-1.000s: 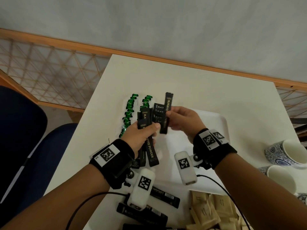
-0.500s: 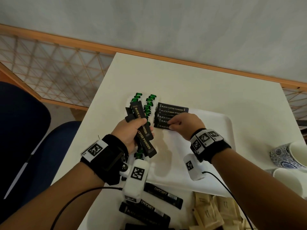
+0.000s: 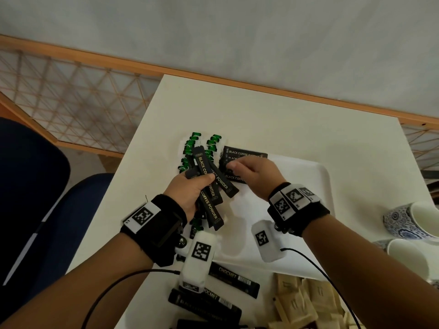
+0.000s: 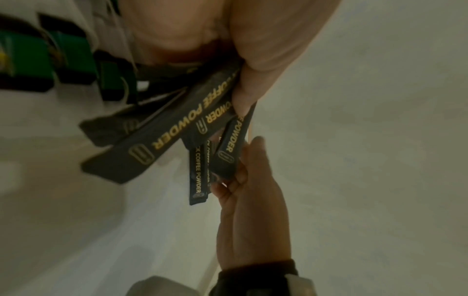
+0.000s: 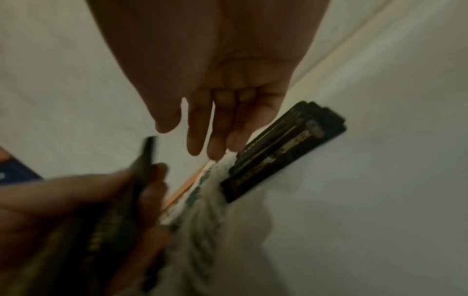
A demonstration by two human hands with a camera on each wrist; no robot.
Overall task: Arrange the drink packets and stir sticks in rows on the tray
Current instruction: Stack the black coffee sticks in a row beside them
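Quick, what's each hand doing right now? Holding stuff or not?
Left hand: grips a bunch of black coffee powder packets.
Right hand: open, fingers straight, holding nothing, just above the laid-down packets.

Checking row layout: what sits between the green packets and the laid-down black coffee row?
In the head view, the left hand's fanned coffee sticks overlap that gap.

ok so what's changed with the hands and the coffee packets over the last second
The right hand laid its coffee packet onto the row of black coffee packets on the tray, let go, and now hangs open beside the bundle of packets. The left hand still grips that bundle.
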